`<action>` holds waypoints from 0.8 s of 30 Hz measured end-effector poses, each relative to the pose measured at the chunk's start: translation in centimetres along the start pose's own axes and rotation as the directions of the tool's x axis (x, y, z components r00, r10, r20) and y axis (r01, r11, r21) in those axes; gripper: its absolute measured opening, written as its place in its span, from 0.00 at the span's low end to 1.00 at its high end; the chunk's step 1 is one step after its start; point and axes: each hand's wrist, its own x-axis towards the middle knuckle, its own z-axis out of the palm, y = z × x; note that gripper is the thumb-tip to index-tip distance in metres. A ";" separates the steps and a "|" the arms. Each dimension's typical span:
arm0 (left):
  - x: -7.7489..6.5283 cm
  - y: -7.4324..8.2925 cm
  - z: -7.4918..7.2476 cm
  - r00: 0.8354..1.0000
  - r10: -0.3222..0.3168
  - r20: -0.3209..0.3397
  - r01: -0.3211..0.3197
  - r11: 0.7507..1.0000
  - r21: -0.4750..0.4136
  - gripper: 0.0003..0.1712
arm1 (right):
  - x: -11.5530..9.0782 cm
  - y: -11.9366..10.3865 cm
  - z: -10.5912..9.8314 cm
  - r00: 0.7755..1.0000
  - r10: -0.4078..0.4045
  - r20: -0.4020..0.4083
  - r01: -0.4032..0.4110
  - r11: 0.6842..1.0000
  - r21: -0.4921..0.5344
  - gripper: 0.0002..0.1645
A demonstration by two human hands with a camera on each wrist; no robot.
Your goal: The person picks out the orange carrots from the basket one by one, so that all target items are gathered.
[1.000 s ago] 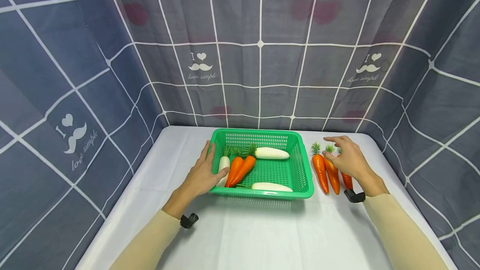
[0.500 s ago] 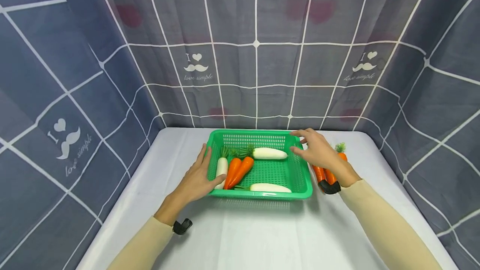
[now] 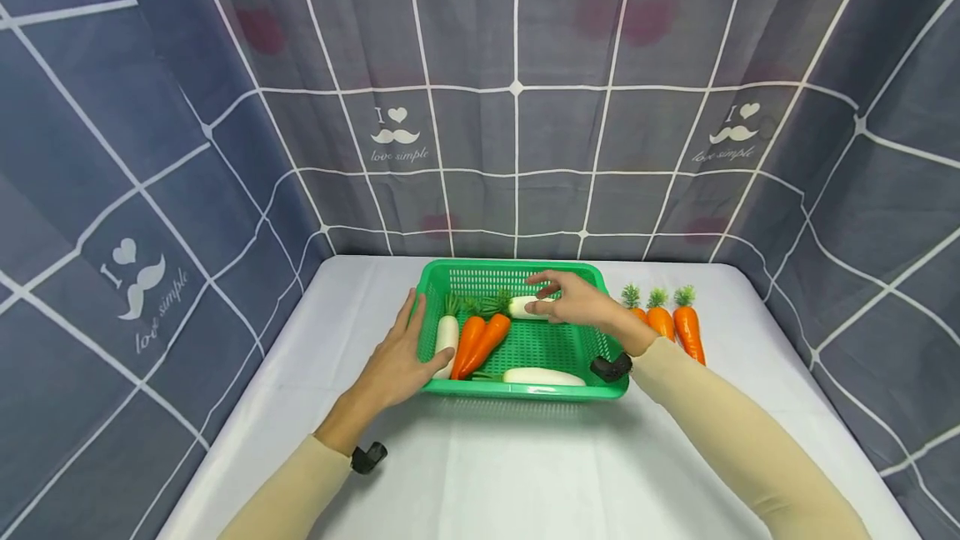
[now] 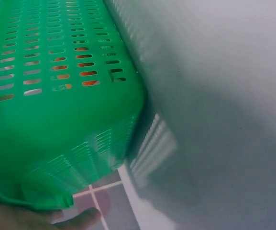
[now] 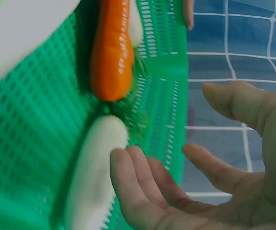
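Observation:
A green plastic basket (image 3: pixel 517 392) holds a few white radishes and two orange carrots (image 3: pixel 491 342). My left hand (image 3: pixel 397 363) rests on its left side, fingers straight, thumb over the front-left corner. In the left wrist view, fingers show past the basket wall (image 4: pixel 66 112). My right hand (image 3: pixel 579 303) is over the basket, at the rear radish (image 3: pixel 525 307), partly hiding it. The right wrist view shows those fingers spread beside this radish (image 5: pixel 97 177), with nothing held. Another radish (image 3: pixel 543 376) lies along the front wall, and one (image 3: pixel 447 336) stands lengthwise at the left.
Three carrots (image 3: pixel 688 332) lie side by side on the white tabletop (image 3: pixel 517 473) right of the basket, partly behind the right forearm. A dark checked curtain (image 3: pixel 480 132) encloses the back and sides.
My right hand has moved left from above the carrots on the table, over the basket's right rim, to the rear radish. My left hand has stayed at the basket's left side.

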 end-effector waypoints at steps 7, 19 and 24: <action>0.0 -0.1 0.1 1.000 0.003 -0.006 -0.003 1.000 -0.008 0.65 | 1.7 0.9 1.9 0.974 0.061 0.218 -0.098 0.982 0.162 0.45; 0.1 0.2 0.3 1.000 0.012 -0.012 -0.012 1.000 0.002 0.65 | 3.7 1.5 3.4 0.943 0.101 0.317 -0.180 0.956 0.230 0.46; 0.0 0.0 0.2 1.000 0.003 -0.008 -0.003 1.000 0.004 0.65 | 4.4 1.0 4.5 0.936 0.125 0.329 -0.216 0.943 0.253 0.44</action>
